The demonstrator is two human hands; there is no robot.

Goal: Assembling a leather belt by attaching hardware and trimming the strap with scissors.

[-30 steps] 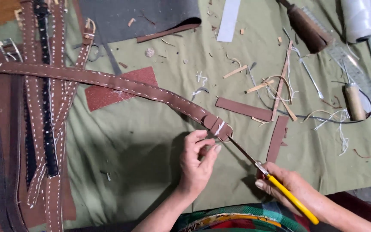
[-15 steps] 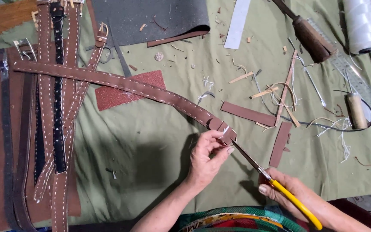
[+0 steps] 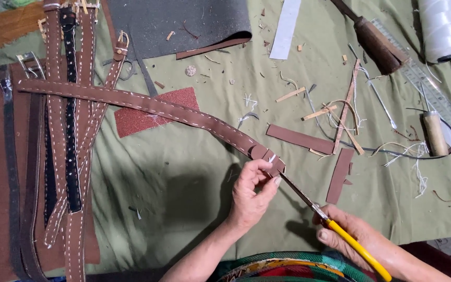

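Observation:
A long brown leather belt (image 3: 147,104) with white stitching lies diagonally across the green cloth (image 3: 184,172). My left hand (image 3: 250,196) pinches the belt's near end, where a small loop sits. My right hand (image 3: 364,245) grips a yellow-handled knife (image 3: 340,232). Its thin blade points up and left, and the tip touches the belt end by my left fingertips.
Several stitched belts (image 3: 69,136) lie stacked at the left. A red sandpaper piece (image 3: 147,112) lies under the belt. Leather offcuts (image 3: 301,138), thread scraps, an awl (image 3: 434,133), a ruler (image 3: 429,91), a white thread spool (image 3: 439,28) and a dark wooden tool (image 3: 374,39) lie at the right.
My view has shifted slightly. My left hand has adjusted its grip on the belt end, and the knife blade stays against it.

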